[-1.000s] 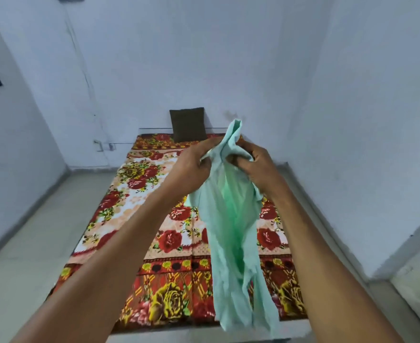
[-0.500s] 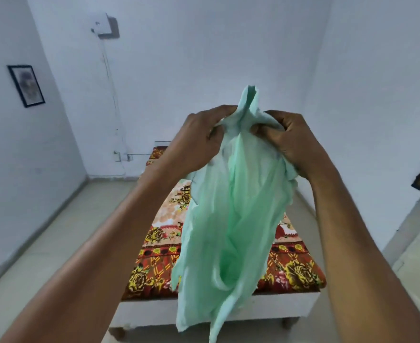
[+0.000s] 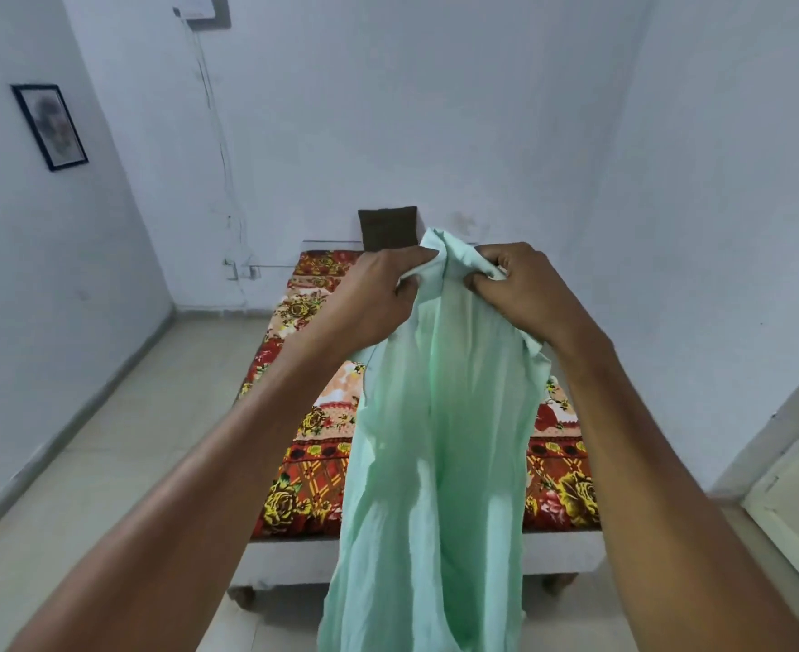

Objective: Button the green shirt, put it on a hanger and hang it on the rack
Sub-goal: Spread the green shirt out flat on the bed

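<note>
Aloft, one green shirt [image 3: 439, 440]; left hand [image 3: 369, 298] and right hand [image 3: 524, 294] each pinch its top.

A floral bedspread [image 3: 310, 468] covers the bed (brown cushion [image 3: 388, 227] at its head); framed picture [image 3: 50, 126] on the wall.

Pale green cotton shirt [image 3: 439, 440] lowered from wall height toward 12 o'clock over the bed, left hand [image 3: 369, 298] and right hand [image 3: 524, 294] drawn slightly apart
</note>
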